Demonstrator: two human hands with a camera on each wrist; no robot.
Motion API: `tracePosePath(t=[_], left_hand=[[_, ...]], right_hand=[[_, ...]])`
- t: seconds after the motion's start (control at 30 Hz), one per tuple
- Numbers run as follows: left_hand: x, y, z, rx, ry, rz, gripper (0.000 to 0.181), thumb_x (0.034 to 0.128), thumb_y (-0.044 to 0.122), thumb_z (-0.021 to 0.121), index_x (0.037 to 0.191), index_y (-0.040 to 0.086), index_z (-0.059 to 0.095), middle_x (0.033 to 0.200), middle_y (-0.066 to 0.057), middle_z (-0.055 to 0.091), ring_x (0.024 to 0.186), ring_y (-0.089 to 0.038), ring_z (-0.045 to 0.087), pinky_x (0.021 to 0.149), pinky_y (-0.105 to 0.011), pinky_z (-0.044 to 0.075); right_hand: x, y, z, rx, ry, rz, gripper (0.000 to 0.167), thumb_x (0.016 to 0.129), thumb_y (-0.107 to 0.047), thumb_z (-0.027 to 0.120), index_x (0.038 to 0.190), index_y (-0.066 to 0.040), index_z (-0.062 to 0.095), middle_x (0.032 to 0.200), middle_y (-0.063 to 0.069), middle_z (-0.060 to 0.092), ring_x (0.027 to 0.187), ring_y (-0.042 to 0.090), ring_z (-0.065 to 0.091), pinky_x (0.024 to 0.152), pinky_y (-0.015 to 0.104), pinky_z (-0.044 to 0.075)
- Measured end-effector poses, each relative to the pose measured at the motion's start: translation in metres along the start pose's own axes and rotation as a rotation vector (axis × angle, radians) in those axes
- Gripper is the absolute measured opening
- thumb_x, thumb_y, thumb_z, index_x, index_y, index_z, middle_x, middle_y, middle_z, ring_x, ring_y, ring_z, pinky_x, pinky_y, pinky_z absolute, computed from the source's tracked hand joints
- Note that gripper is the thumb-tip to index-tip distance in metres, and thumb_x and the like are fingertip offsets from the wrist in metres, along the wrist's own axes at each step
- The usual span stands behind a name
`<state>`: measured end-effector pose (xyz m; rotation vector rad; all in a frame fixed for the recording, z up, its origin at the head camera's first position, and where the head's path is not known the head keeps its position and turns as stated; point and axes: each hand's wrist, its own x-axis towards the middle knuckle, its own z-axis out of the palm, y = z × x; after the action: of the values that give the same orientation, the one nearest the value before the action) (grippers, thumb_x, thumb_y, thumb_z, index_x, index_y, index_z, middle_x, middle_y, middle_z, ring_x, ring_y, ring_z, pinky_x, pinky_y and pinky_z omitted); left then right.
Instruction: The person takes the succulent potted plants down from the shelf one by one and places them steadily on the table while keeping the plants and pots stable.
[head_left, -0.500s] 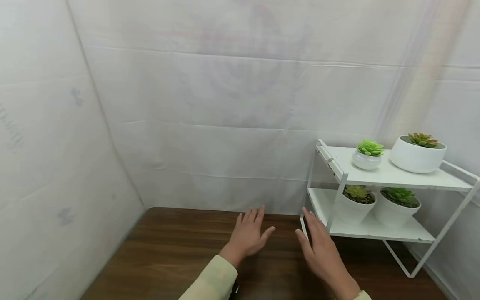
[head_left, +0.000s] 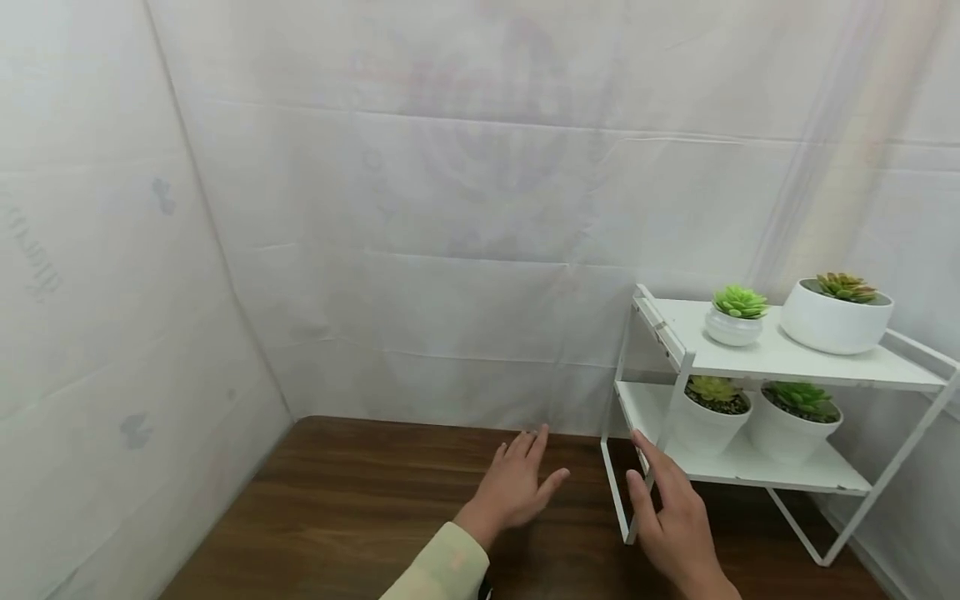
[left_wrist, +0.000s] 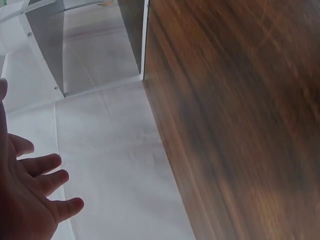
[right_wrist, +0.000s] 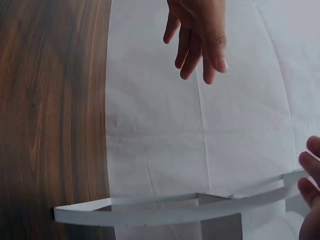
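Observation:
My left hand [head_left: 512, 485] hovers over the dark wooden table with fingers spread and holds nothing. Its fingers [left_wrist: 42, 167] also show in the left wrist view. To its right, my right hand [head_left: 675, 527] is held up in front of the left end of a white two-tier metal shelf [head_left: 750, 473], with nothing in its grasp. Whether it touches the frame, I cannot tell. On the upper tier stand a small pot with a bright green succulent [head_left: 733, 317] and a wider white bowl [head_left: 836, 317] with a reddish-green succulent. Below are two white potted succulents [head_left: 708, 417].
White cloth walls [head_left: 450, 208] enclose the table [head_left: 337, 492] at the back and both sides. The shelf's slanted legs [head_left: 847, 521] reach down to the tabletop on the right.
Both hands have shifted to the right, the right hand now overlapping the shelf's left front leg. The shelf and plants look unmoved, with a slight camera tilt.

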<state>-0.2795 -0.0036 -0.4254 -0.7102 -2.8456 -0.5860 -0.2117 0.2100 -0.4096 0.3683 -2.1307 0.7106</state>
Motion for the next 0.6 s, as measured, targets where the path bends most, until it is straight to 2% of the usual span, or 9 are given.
tracePosePath(t=[0.07, 0.2, 0.27, 0.47, 0.6], left_hand=[[0.000, 0.003, 0.002, -0.023, 0.009, 0.008, 0.075, 0.0995, 0.063, 0.026, 0.156, 0.015, 0.016, 0.155, -0.010, 0.035, 0.145, -0.028, 0.032, 0.115, -0.053, 0.029], [0.001, 0.008, 0.005, -0.083, 0.034, 0.022, 0.073, 0.1007, 0.059, 0.029, 0.156, 0.013, 0.019, 0.154, -0.012, 0.038, 0.143, -0.028, 0.035, 0.114, -0.051, 0.031], [0.001, 0.010, 0.006, -0.115, 0.042, 0.021, 0.073, 0.1007, 0.058, 0.031, 0.156, 0.012, 0.019, 0.153, -0.013, 0.038, 0.142, -0.029, 0.037, 0.113, -0.050, 0.033], [0.000, 0.014, 0.015, -0.231, 0.016, 0.019, 0.077, 0.0995, 0.062, 0.029, 0.156, 0.011, 0.016, 0.154, -0.014, 0.036, 0.141, -0.030, 0.038, 0.112, -0.048, 0.036], [0.000, 0.019, 0.018, -0.284, -0.001, 0.009, 0.080, 0.0980, 0.066, 0.026, 0.156, 0.012, 0.015, 0.155, -0.013, 0.035, 0.140, -0.030, 0.039, 0.110, -0.048, 0.037]], right_hand=[[0.000, 0.001, -0.002, 0.010, 0.031, -0.013, 0.053, 0.092, -0.005, 0.062, 0.142, -0.016, 0.050, 0.130, 0.011, 0.062, 0.121, 0.014, 0.052, 0.099, -0.003, 0.020], [-0.001, 0.005, -0.004, 0.023, 0.069, -0.021, 0.053, 0.091, -0.002, 0.062, 0.141, -0.017, 0.052, 0.129, 0.012, 0.062, 0.124, -0.009, 0.041, 0.098, -0.003, 0.021], [-0.001, 0.007, -0.005, 0.035, 0.091, -0.032, 0.052, 0.091, -0.001, 0.061, 0.140, -0.015, 0.053, 0.129, 0.013, 0.062, 0.125, -0.015, 0.037, 0.098, -0.003, 0.022], [-0.006, 0.018, -0.007, 0.064, 0.179, -0.046, 0.044, 0.090, 0.001, 0.060, 0.133, -0.009, 0.059, 0.122, 0.018, 0.064, 0.125, -0.020, 0.036, 0.099, -0.003, 0.024], [-0.008, 0.026, -0.011, 0.049, 0.207, 0.004, 0.043, 0.091, -0.001, 0.059, 0.133, -0.011, 0.059, 0.120, 0.018, 0.065, 0.123, -0.023, 0.036, 0.097, -0.004, 0.024]])
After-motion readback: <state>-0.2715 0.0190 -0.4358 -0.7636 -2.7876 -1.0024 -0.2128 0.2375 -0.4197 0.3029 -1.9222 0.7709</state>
